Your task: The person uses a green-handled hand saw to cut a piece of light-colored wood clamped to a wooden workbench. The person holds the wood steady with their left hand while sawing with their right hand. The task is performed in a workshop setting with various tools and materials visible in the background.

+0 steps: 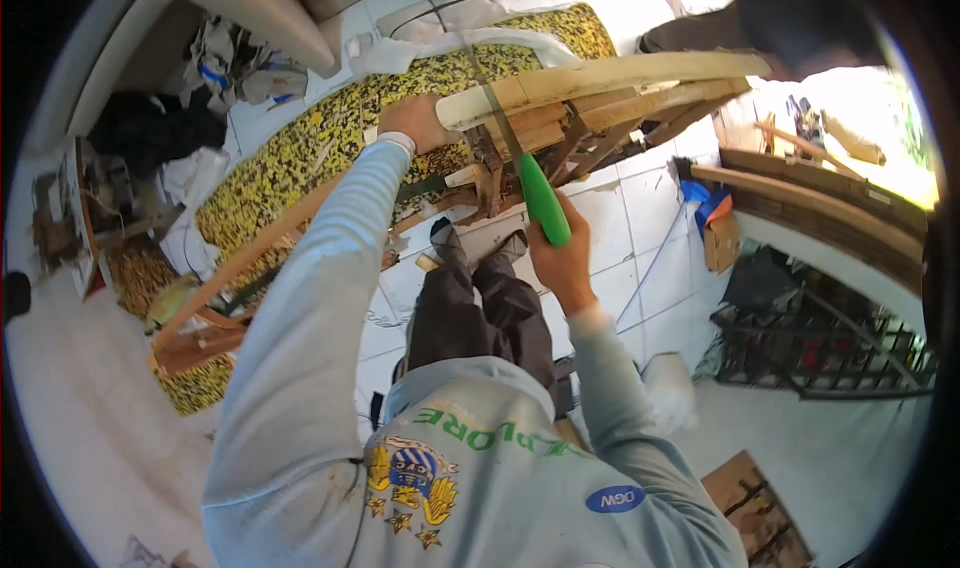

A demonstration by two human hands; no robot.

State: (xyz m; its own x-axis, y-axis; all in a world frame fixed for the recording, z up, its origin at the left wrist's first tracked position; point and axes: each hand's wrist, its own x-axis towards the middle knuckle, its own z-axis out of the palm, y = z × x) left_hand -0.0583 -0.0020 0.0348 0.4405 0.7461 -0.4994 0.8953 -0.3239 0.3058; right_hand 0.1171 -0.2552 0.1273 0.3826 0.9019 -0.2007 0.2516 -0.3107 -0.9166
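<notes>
My right hand is closed round the green handle of a hand saw. Its thin blade runs up and away across a pale curved wooden beam, near the beam's left end. My left hand grips that left end, just left of the blade. Beneath the beam is a wooden frame with slats and brown rails. Whether the teeth are in a cut is too small to tell. Yellow-and-black patterned fabric spreads under and behind the wood.
A dark-clothed shape, perhaps another person, is by the beam's far right end. Dark metal racks and a long wooden board stand at right. Black cloth lies at left. White tiles cover the floor.
</notes>
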